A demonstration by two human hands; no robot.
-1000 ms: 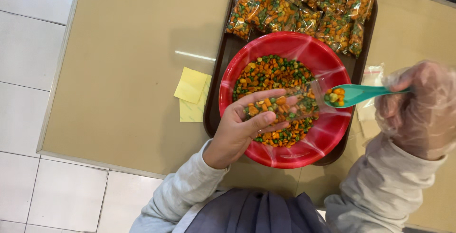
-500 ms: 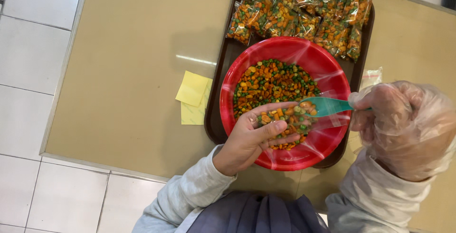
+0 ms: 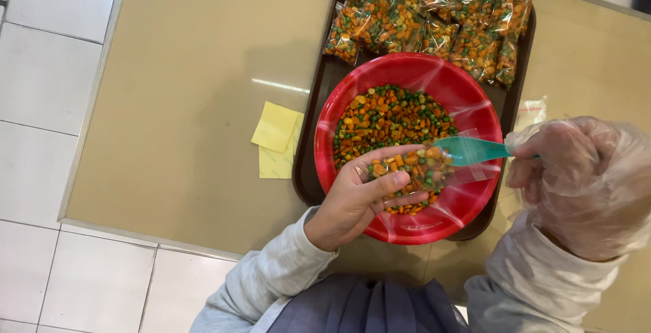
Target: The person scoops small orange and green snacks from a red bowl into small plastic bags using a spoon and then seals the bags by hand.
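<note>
The left hand (image 3: 356,197) pinches a small clear plastic bag (image 3: 413,170), partly filled with orange, yellow and green mixed vegetable pieces, its grip pressed on the bag from thumb and fingers. The bag hangs over the near half of a round red plastic bowl (image 3: 468,102) that holds a loose heap of the same mix. The right hand (image 3: 576,177), covered in a loose clear plastic glove, has its grip closed around the handle of a teal plastic spoon (image 3: 471,150), whose bowl end sits at the mouth of the bag.

The red bowl stands on a dark brown rectangular tray (image 3: 308,163) and fills nearly its whole width, so little bare tray shows at either side. At the far end of the tray lie many filled clear packets of the mix (image 3: 434,14), crowded right up to the bowl's far rim. Two yellow square sticky notes (image 3: 277,136) lie overlapping on the tan desk (image 3: 183,89), just beside the tray's left edge. Left of the notes the desk runs open and bare to its metal-trimmed edge, beyond which is a white tiled floor (image 3: 41,55). The desk's near edge runs close below the left wrist.
</note>
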